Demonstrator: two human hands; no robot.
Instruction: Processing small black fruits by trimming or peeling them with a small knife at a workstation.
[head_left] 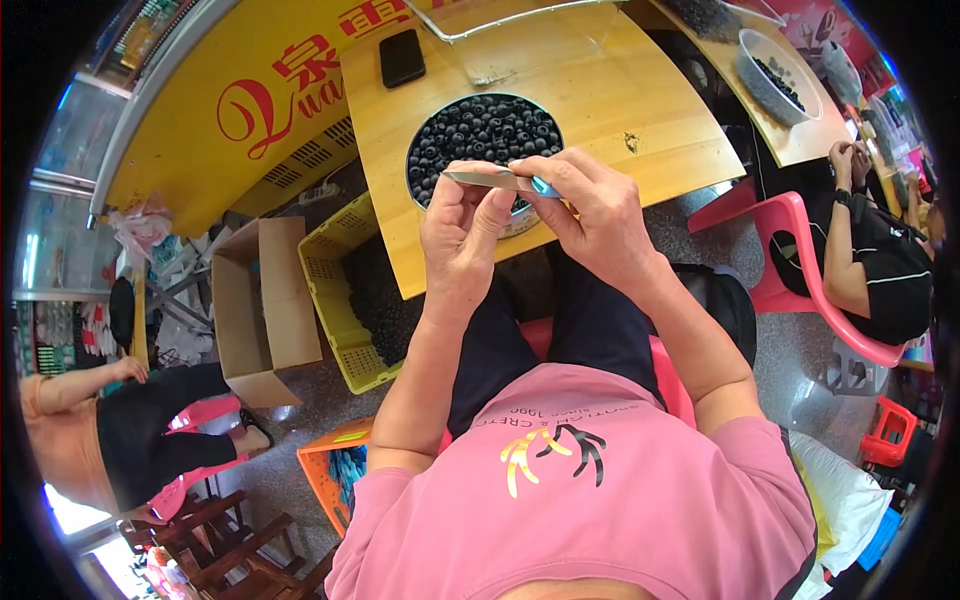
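Note:
In my right hand (592, 205) is a small knife (485, 180) with a pale metal blade and a blue handle, its tip pointing left. My left hand (462, 230) is closed close by, thumb and fingers pressed together at the blade. Whatever it pinches is hidden by the fingers and blade. Both hands hover over the near rim of a round bowl (520, 224). Many dark, round, berry-sized balls (480, 130) fill this bowl, which stands on a light wooden table (640, 100).
A black phone (402, 58) lies at the table's far left. Left of the table are a yellow crate (318, 262) with dark contents and a cardboard box (240, 300). To the right, another person (900, 270) sits on a pink chair (775, 250) near a clear bowl (765, 90).

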